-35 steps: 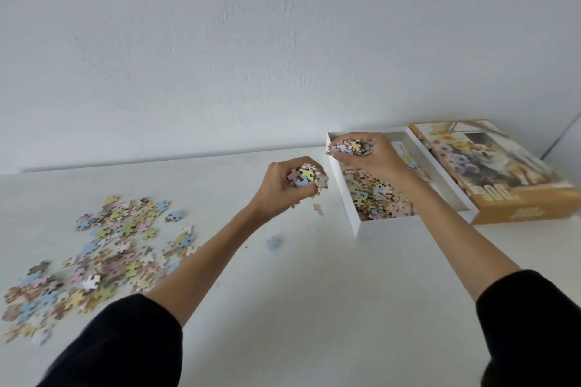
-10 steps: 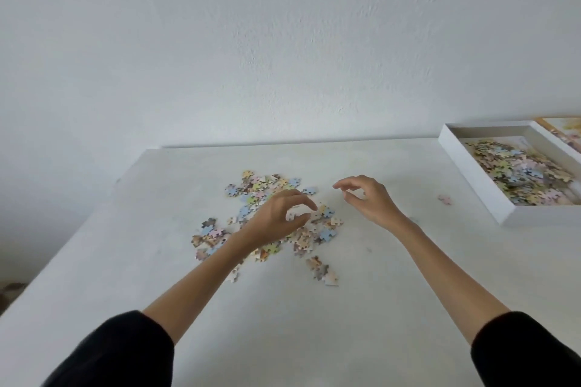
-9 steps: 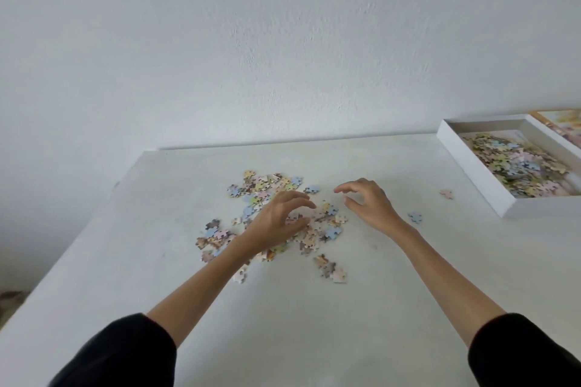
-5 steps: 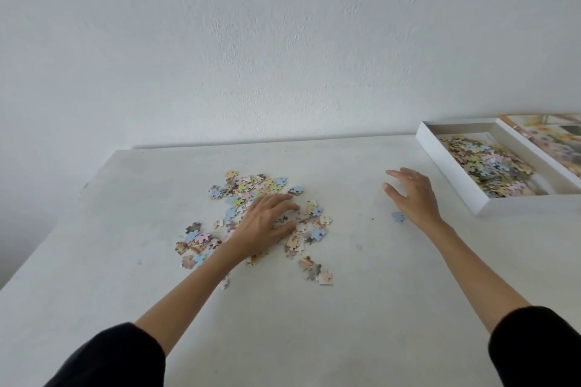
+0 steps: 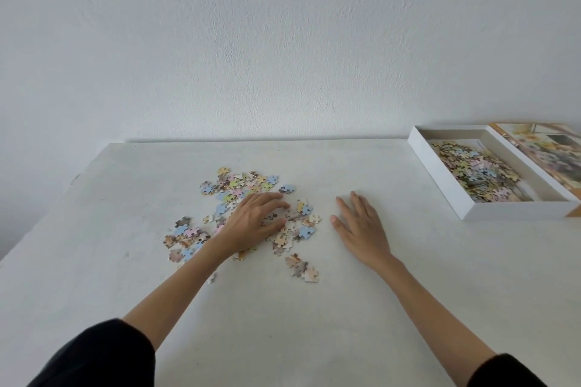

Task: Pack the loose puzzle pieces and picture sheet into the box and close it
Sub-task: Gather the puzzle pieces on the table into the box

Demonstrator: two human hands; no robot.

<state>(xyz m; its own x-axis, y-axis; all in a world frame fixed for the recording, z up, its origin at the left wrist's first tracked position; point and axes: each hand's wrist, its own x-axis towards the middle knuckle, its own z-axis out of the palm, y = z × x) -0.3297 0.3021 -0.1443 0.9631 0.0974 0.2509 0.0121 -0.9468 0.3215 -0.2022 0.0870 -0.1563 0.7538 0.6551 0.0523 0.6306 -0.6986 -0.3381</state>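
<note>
A scatter of pastel loose puzzle pieces (image 5: 239,185) lies on the white table (image 5: 283,324) left of centre. My left hand (image 5: 251,223) rests flat on the middle of the scatter, fingers spread. My right hand (image 5: 361,226) lies flat on the bare table just right of the pieces, fingers straight. The open white box (image 5: 440,173) at the far right holds a heap of pieces. Its printed lid (image 5: 547,154) lies beside it, cut off by the frame edge. No separate picture sheet shows.
A small clump of pieces (image 5: 303,267) lies apart, nearer me than the main scatter. The table's left edge (image 5: 63,198) runs close to the scatter. A plain white wall (image 5: 283,41) stands behind the table.
Both hands left the box and came back to the scatter. In the last half second my right hand slid left from a stray blue piece to the pile's right side, and my left hand flattened.
</note>
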